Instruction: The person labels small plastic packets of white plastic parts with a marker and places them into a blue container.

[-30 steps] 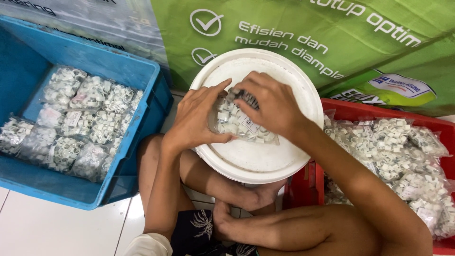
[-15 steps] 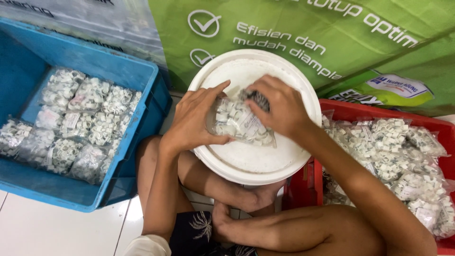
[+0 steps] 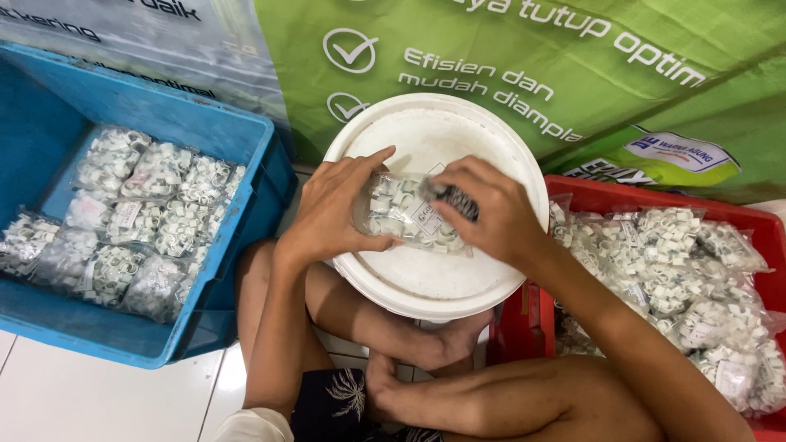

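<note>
While both hands pinch it over the white bucket lid (image 3: 426,278), the clear bag of white clips (image 3: 403,214) lies long axis left-right: left hand (image 3: 332,214) grips its left end, right hand (image 3: 491,217) its right end, equally near.

Left hand (image 3: 337,211) and right hand (image 3: 490,214) face each other above the crossed legs, fingers curled inward, both forearms bent and angled inward.
</note>
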